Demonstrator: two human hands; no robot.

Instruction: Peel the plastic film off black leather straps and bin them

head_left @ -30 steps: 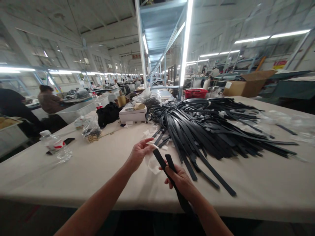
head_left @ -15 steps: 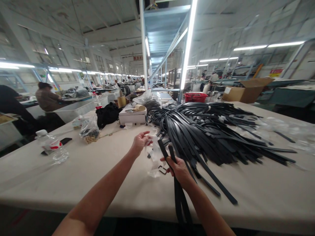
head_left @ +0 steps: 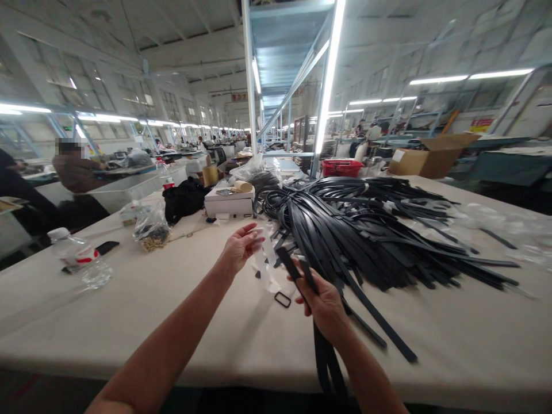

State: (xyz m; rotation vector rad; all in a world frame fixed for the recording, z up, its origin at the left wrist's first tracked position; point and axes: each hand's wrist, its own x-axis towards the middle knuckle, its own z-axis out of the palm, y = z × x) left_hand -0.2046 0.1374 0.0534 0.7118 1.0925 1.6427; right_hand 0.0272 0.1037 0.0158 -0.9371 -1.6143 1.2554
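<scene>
Here, black straps (head_left: 297,270) in right hand (head_left: 325,305).

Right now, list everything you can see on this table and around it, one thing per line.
table: one, cream cover, fills the foreground.
black straps: large pile, black, on the table right of centre.
small loop: one, black, flat on the table between the hands.
white box: one, white, far side of the table.
black bag: one, black, left of the white box.
clear bag: one, brassy bits inside, left of the black bag.
bottle: one, clear, lying near the left edge.
phone: one, black, beside the bottle.
red basket: one, red, behind the pile.
cardboard box: one, brown, far right.
person: one, seated, far left.
left hand: holds a clear wrapper.
right hand: grips two black strap ends.
</scene>
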